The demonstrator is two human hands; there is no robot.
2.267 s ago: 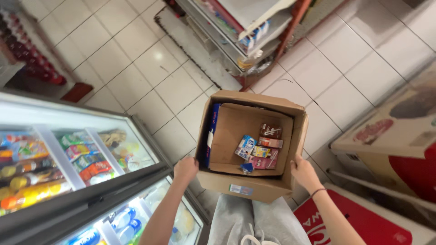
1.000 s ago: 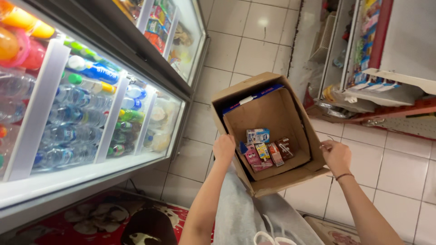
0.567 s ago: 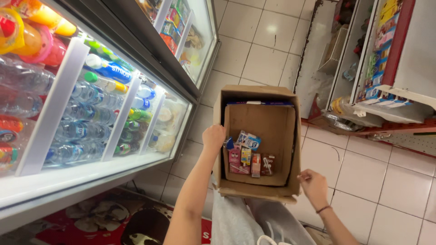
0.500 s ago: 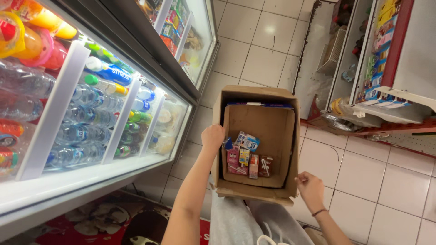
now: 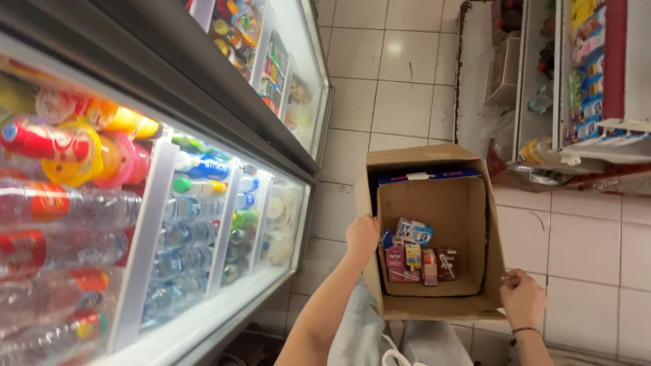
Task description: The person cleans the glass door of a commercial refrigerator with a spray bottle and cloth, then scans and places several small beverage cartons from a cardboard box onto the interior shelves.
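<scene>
Head cam, looking down. Open cardboard box (image 5: 434, 234) held in front of the body, above grey trousers (image 5: 359, 332) and white tiled floor (image 5: 400, 81). L hand (image 5: 361, 237) pressed flat against box's left outer wall, fingers wrapped onto the wall edge; forearm runs up from bottom of frame. R hand (image 5: 522, 298) at box's near right corner, fingers curled closed on the corner flap; dark band (image 5: 521, 331) on that wrist. Box top open, flaps out, long axis pointing away from person. Inside, at near end of box floor: cluster of small drink cartons (image 5: 417, 254), approx. 5–6, colours pink, white/blue, yellow, brown; most upright, packed touching, one white/blue lying tilted on top. Far end of interior bare cardboard. Blue flat pack (image 5: 430, 176) stands along far inner wall. Left of person: glass-door chiller (image 5: 203, 203), shelves w/ water bottles (image 5: 183, 237) and coloured drink bottles (image 5: 61, 142); box just beside chiller front, not touching as far as visible. Upper right: shelf rack (image 5: 576, 88) w/ packaged goods, red trim, well apart from box.
</scene>
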